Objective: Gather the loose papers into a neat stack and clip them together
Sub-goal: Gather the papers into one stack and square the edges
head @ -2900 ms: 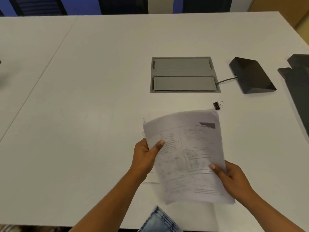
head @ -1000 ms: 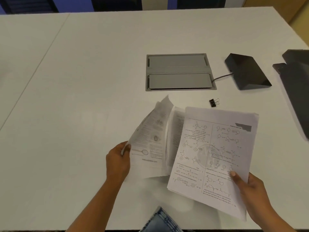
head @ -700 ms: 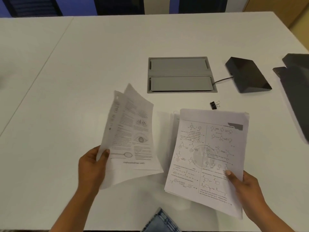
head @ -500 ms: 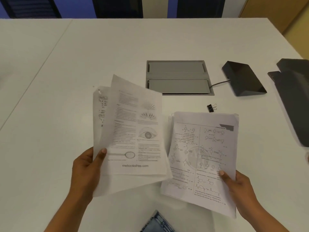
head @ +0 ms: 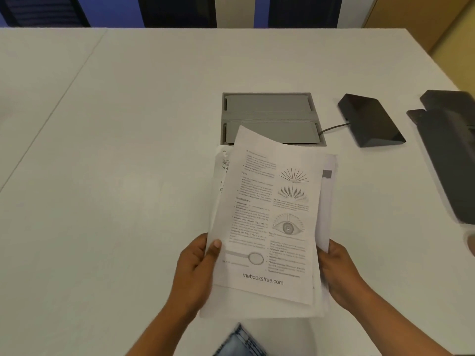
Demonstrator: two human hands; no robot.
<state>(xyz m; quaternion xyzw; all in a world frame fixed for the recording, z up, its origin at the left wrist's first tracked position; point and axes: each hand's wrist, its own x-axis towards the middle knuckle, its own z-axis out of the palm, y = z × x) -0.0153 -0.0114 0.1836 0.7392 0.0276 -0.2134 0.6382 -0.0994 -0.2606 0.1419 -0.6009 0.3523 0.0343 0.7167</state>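
Note:
I hold a bundle of printed papers above the near edge of the white table. The top sheet shows text, an eye drawing and fan-shaped figures. Sheets beneath stick out unevenly at the left, right and bottom. My left hand grips the left edge, thumb on the top sheet. My right hand holds the right edge from behind, its fingers hidden by the sheets. The small black binder clip is hidden behind the papers.
A grey recessed cable hatch sits in the table just beyond the papers. To its right lies a black wedge-shaped device with a cable. A dark flat object lies at the far right edge. Denim shows at the bottom.
The two separate bundles have come together: my left hand swung its sheets rightwards onto the chemistry pages in my right hand, which now lie underneath. The papers now cover the binder clip.

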